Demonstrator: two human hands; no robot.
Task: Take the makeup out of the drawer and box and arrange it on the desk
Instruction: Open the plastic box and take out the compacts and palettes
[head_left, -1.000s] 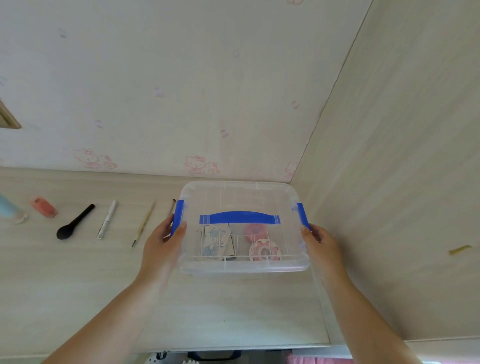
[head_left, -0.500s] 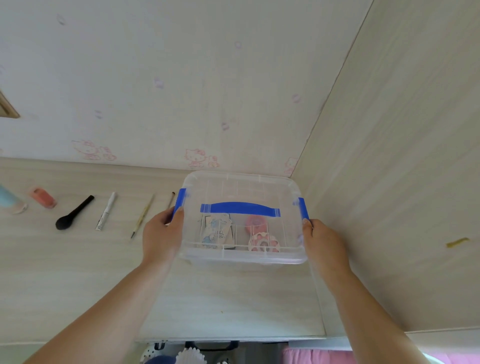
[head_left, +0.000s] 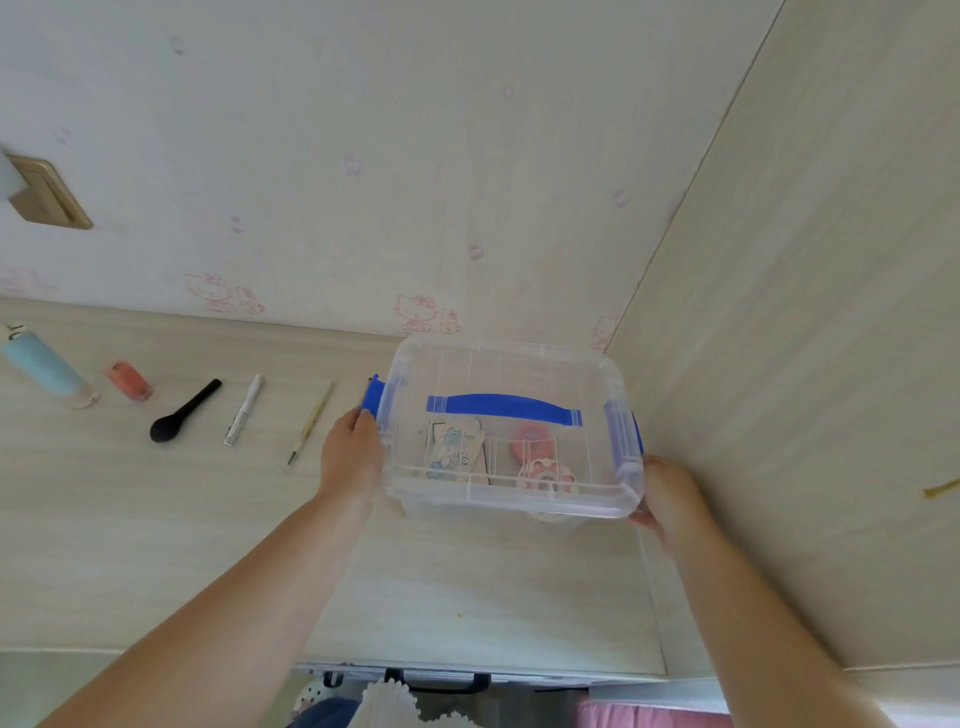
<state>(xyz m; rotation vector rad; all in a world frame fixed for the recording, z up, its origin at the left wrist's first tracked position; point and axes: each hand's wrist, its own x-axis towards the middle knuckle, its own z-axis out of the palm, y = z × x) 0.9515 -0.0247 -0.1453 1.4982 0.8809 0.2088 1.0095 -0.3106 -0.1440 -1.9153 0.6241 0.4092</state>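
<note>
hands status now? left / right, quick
Left hand: fingers on the blue latch of the clear box, latch flipped outward.
Right hand: gripping the box's near right corner.

No legible text anywhere; card (head_left: 453, 451) in box (head_left: 511, 364) has print, prob. too blurred.

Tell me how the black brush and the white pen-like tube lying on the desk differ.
The black brush is dark all over and widens into a rounded head at its near end; the white tube is pale and stays slim along its whole length. The brush leans further to the right than the tube, which lies closer to straight. Both lie flat on the desk in the same row, apart from each other and untouched by either hand.
</note>
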